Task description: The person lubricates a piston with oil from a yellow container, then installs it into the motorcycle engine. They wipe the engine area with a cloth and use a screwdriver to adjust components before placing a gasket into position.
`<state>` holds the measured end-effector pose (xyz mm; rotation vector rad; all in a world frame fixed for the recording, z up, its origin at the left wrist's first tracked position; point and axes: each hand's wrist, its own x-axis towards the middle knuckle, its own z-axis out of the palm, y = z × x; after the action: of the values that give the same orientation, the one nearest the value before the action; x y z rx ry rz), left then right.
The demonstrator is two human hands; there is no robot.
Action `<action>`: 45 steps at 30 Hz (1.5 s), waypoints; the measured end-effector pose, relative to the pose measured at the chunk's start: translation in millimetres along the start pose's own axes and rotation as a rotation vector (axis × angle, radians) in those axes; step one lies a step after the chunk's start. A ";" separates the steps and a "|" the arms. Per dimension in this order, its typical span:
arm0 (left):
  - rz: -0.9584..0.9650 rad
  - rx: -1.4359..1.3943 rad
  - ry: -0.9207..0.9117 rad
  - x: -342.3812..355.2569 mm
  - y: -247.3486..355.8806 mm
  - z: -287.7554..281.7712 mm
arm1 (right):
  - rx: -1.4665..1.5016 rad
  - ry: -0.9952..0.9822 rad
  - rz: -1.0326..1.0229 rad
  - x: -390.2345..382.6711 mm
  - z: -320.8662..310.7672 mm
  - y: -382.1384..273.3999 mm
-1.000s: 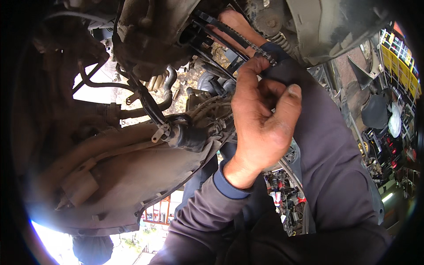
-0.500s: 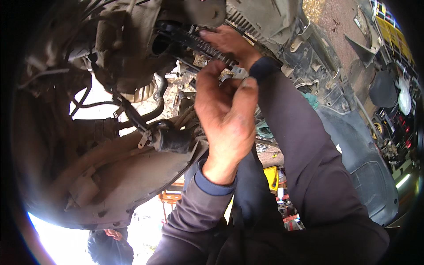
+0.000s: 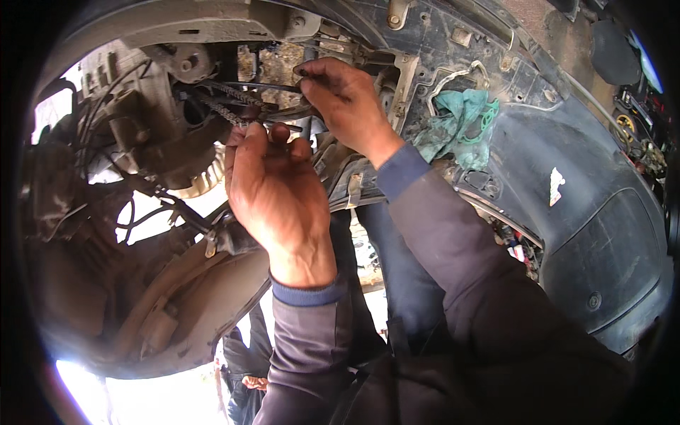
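Observation:
A dark metal roller chain [image 3: 221, 106] hangs in two strands inside the opened engine bay of a vehicle. My left hand [image 3: 278, 191], palm up, has its fingers closed at the near end of the chain, which partly hides behind them. To the right and a little farther off, my right hand [image 3: 347, 106] has thumb and forefinger pinched together. A thin dark rod [image 3: 265, 86] runs from near the chain to those fingertips. Whether the rod is in the pinch, or something smaller, I cannot make out.
A green rag [image 3: 457, 124] lies on the dark body panel to the right. Hoses and a bracket [image 3: 188, 212] hang at the left above a curved wheel-arch liner [image 3: 205, 304]. Another person [image 3: 244, 361] stands beyond, at the lower left. Tools [image 3: 637, 127] lie at the far right.
My view has shifted, bringing the green rag fully into sight. My right hand has come out from behind the chain toward me, and my left hand is now left of it.

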<state>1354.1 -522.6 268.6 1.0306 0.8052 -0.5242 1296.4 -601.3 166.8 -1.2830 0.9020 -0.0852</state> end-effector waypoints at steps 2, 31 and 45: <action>-0.012 0.018 0.056 4.6 -1.1 0.6 | -0.175 -0.090 -0.235 -11.6 -3.7 -16.8; -0.221 0.244 0.162 34.9 -13.7 20.3 | -0.564 0.825 0.281 -131.7 -190.7 59.0; -0.284 0.120 0.169 38.5 -9.0 13.5 | -0.886 0.730 0.338 -112.6 -205.5 37.0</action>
<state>1375.6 -539.3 236.9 1.0872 1.0895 -0.7419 1078.8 -691.7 194.5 -1.9306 1.9085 0.1431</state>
